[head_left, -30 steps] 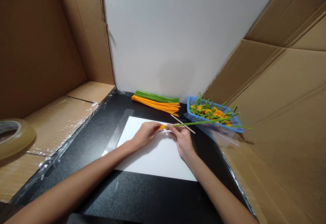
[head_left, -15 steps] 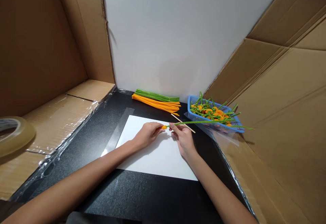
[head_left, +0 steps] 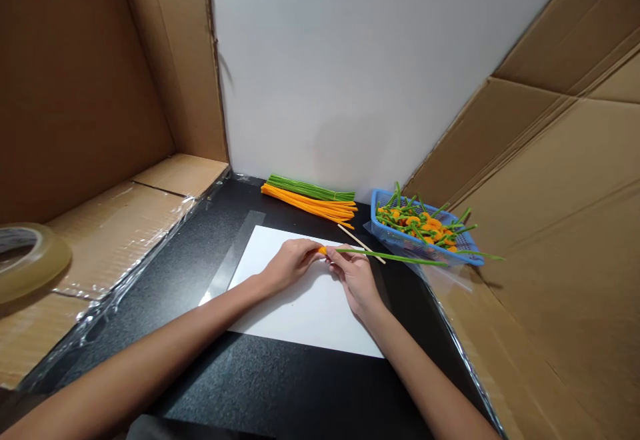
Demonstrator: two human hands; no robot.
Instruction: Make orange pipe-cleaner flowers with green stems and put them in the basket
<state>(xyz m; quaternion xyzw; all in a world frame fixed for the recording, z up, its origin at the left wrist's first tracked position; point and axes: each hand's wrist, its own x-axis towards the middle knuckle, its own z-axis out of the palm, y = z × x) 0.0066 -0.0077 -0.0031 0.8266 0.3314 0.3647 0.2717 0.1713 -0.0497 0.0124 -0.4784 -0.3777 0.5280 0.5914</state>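
Observation:
Both hands meet over a white sheet of paper (head_left: 300, 313) on a black tabletop. My left hand (head_left: 290, 261) pinches the small orange coiled end (head_left: 323, 250) of a pipe-cleaner piece. My right hand (head_left: 353, 273) pinches the green pipe-cleaner stem (head_left: 395, 257) just beside that orange end. The stem runs out to the right and slightly downward, toward the front of a blue basket (head_left: 425, 233).
The blue basket holds several finished green-and-orange pieces. Bundles of green (head_left: 310, 189) and orange pipe cleaners (head_left: 310, 204) lie by the white back wall. A thin wooden stick (head_left: 360, 243) lies behind my right hand. Cardboard walls stand on both sides; a tape roll (head_left: 27, 261) sits at the left.
The green stem's free end has swung downward, from level over the basket to sloping in front of it. Both hands kept their pinch and barely moved.

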